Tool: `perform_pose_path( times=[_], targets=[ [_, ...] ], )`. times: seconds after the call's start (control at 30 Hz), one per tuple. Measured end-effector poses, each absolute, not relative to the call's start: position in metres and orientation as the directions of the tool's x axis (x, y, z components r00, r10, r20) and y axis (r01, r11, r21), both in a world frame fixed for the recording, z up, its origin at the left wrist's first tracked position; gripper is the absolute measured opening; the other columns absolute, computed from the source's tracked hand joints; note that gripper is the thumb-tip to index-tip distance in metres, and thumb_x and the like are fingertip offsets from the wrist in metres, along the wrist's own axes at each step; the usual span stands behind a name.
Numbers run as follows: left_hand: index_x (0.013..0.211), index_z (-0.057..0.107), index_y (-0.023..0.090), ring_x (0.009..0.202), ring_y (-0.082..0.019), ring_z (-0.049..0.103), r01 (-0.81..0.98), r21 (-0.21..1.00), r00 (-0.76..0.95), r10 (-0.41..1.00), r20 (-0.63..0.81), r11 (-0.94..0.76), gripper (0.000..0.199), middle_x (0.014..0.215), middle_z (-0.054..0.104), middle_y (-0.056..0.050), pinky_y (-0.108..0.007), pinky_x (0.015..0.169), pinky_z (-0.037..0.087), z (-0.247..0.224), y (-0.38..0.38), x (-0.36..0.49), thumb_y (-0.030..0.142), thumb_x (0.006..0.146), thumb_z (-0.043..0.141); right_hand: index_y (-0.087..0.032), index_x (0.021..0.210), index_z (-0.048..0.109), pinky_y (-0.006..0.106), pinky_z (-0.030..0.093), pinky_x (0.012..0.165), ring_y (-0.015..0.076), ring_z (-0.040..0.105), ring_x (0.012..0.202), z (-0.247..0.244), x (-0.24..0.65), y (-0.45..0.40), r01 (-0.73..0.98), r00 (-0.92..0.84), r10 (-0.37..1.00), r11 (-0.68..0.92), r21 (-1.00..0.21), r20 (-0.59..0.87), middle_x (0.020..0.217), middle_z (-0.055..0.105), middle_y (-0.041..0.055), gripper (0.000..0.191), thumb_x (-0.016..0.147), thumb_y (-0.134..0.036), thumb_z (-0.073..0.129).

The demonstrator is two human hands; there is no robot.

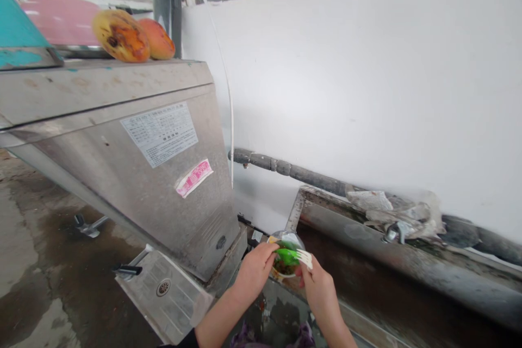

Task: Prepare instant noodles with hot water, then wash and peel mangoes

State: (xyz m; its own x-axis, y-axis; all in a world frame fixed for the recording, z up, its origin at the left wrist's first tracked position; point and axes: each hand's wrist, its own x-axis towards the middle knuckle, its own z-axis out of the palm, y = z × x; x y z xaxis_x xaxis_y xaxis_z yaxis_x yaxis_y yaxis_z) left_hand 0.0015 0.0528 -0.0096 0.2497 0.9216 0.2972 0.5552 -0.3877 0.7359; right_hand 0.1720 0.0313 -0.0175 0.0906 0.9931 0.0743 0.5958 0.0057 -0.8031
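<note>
My left hand (255, 269) is closed, its fingertips pinching the near end of a bright green plastic wrapper (287, 255). A white plastic fork (304, 259) sticks out of the wrapper's right end, tines outward. The fingers of my right hand (320, 287) are closed on the fork beside the tines. Just below both hands is a small tub of food (283, 269), its contents dark and reddish and partly hidden by fingers and wrapper. A clear plastic lid (294, 238) shows at the tub's far side.
On the left stands a steel water dispenser (179, 147) with two blemished mangoes (122, 35) on top and a drain tray (165, 296) low at its side. To the right runs a long metal trough (338, 217) with a tap (393, 234). A wrapped pipe (302, 174) follows the white wall.
</note>
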Motion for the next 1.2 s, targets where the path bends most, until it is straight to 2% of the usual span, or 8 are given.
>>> perform_pose_path(
  times=[0.17, 0.3, 0.47, 0.6, 0.87, 1.0, 1.13, 1.2],
  targets=[
    [0.097, 0.059, 0.022, 0.09, -0.017, 0.056, 0.516, 0.759, 0.266, 0.917, 0.298, -0.397, 0.026, 0.096, 0.063, -0.005, -0.031, 0.085, 0.043, -0.009, 0.052, 0.004, 0.018, 0.083, 0.038, -0.022, 0.075, 0.054, 0.026, 0.037, 0.048, 0.017, 0.051, 0.045, -0.013, 0.169, 0.032, 0.562, 0.063, 0.995, 0.029, -0.827, 0.078, 0.052, 0.056, -0.0009, 0.023, 0.082, -0.031, 0.034],
    [0.097, 0.057, 0.019, 0.093, -0.018, 0.055, 0.501, 0.8, 0.205, 0.943, 0.26, -0.33, 0.022, 0.099, 0.062, -0.006, -0.032, 0.087, 0.041, -0.006, 0.053, 0.002, 0.017, 0.08, 0.043, -0.021, 0.078, 0.054, 0.027, 0.039, 0.05, 0.0176, 0.053, 0.048, -0.014, 0.171, 0.034, 0.55, 0.085, 0.994, 0.011, -0.835, 0.07, 0.056, 0.059, -0.0004, 0.02, 0.08, -0.031, 0.037],
    [0.092, 0.053, 0.021, 0.072, -0.014, 0.058, 0.447, 0.866, 0.179, 0.971, 0.158, -0.223, 0.02, 0.087, 0.061, -0.001, -0.025, 0.067, 0.045, -0.011, 0.05, 0.004, 0.017, 0.073, 0.053, -0.023, 0.071, 0.05, 0.026, 0.04, 0.047, 0.0177, 0.054, 0.046, -0.016, 0.169, 0.035, 0.481, 0.161, 0.987, -0.071, -0.874, 0.009, 0.053, 0.057, -0.0005, 0.025, 0.082, -0.04, 0.035],
    [0.089, 0.049, 0.021, 0.063, -0.014, 0.056, 0.437, 0.888, 0.123, 0.987, 0.101, -0.146, 0.015, 0.069, 0.058, 0.002, -0.025, 0.061, 0.043, -0.018, 0.047, 0.009, 0.018, 0.075, 0.048, -0.023, 0.069, 0.049, 0.026, 0.038, 0.044, 0.0181, 0.052, 0.043, -0.015, 0.167, 0.034, 0.458, 0.18, 0.983, -0.121, -0.881, -0.042, 0.048, 0.054, -0.0008, 0.028, 0.082, -0.043, 0.033],
    [0.109, 0.045, 0.024, 0.076, -0.015, 0.057, 0.399, 0.907, 0.068, 0.991, 0.114, -0.132, 0.032, 0.094, 0.063, -0.001, -0.028, 0.073, 0.042, -0.012, 0.046, 0.009, 0.02, 0.076, 0.048, -0.023, 0.067, 0.047, 0.027, 0.039, 0.048, 0.018, 0.053, 0.046, -0.011, 0.167, 0.032, 0.515, 0.167, 0.986, -0.071, -0.854, 0.019, 0.05, 0.055, -0.0004, 0.028, 0.082, -0.043, 0.034],
    [0.116, 0.038, 0.022, 0.062, -0.012, 0.055, 0.345, 0.933, 0.097, 0.992, 0.076, -0.105, 0.046, 0.096, 0.064, -0.001, -0.026, 0.064, 0.045, -0.017, 0.046, 0.009, 0.02, 0.073, 0.053, -0.023, 0.061, 0.046, 0.027, 0.036, 0.044, 0.0171, 0.049, 0.041, -0.008, 0.166, 0.035, 0.417, 0.217, 0.973, -0.161, -0.894, -0.075, 0.046, 0.052, 0.0002, 0.03, 0.081, -0.043, 0.034],
    [0.093, 0.056, 0.021, 0.068, -0.015, 0.056, 0.404, 0.894, 0.14, 0.979, 0.149, -0.193, 0.019, 0.083, 0.064, 0.0, -0.026, 0.066, 0.043, -0.022, 0.046, 0.007, 0.017, 0.077, 0.047, -0.023, 0.057, 0.045, 0.026, 0.033, 0.041, 0.0161, 0.047, 0.039, -0.011, 0.166, 0.037, 0.321, 0.206, 0.965, -0.222, -0.921, -0.161, 0.044, 0.05, 0.0002, 0.034, 0.08, -0.045, 0.035],
    [0.083, 0.058, 0.02, 0.074, -0.016, 0.056, 0.433, 0.872, 0.131, 0.973, 0.189, -0.227, 0.015, 0.079, 0.062, -0.002, -0.028, 0.07, 0.042, -0.023, 0.046, 0.005, 0.018, 0.079, 0.044, -0.023, 0.058, 0.047, 0.026, 0.033, 0.041, 0.0163, 0.047, 0.041, -0.014, 0.168, 0.037, 0.294, 0.215, 0.962, -0.225, -0.929, -0.165, 0.045, 0.051, 0.0003, 0.033, 0.079, -0.045, 0.038]
  ],
)
